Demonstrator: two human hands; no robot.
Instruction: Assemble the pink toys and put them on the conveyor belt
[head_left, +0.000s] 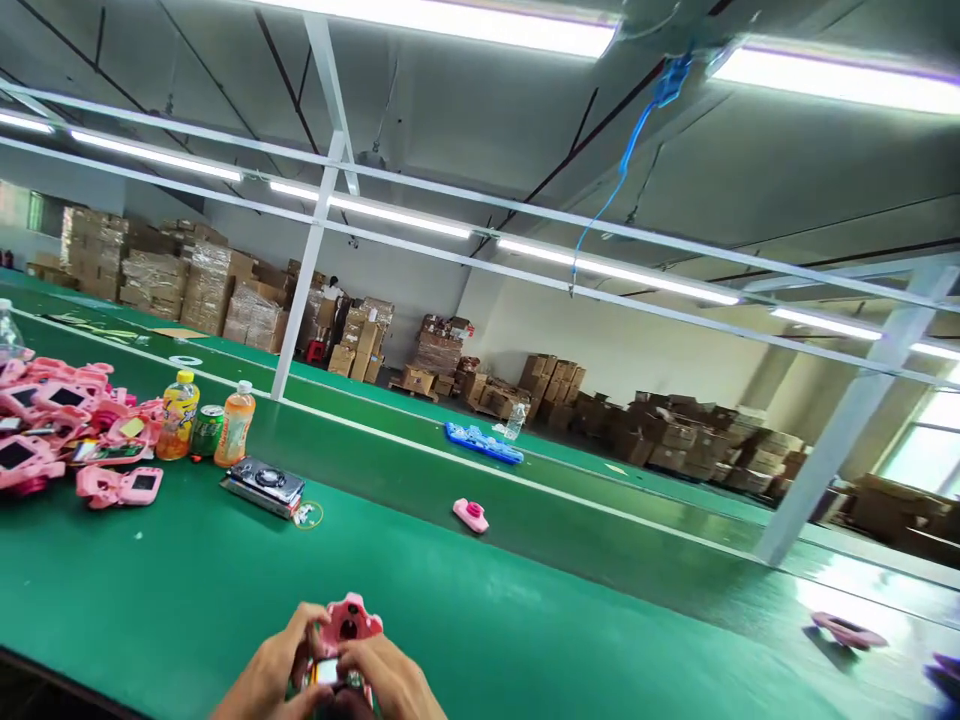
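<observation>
At the bottom centre, my left hand (pixel 274 665) and my right hand (pixel 391 676) hold an opened pink camera shell (pixel 351 617) between them, just above the green table. The shell's upper part stands up with a dark round hole in it. Below it, a white rectangular part (pixel 326 671) and some thin wires show between my fingers. My left fingers grip the shell's left side, and my right fingers bend over the inner parts from the right. The lower part of the piece is partly hidden by my hands.
Pink camera parts (pixel 60 400) are heaped at the left, beside two bottles (pixel 235 425) and a can (pixel 208 432). A dark boxy device (pixel 266 484) lies nearer. A pink camera (pixel 471 515), a blue tray (pixel 484 443) and another pink piece (pixel 849 631) lie farther right.
</observation>
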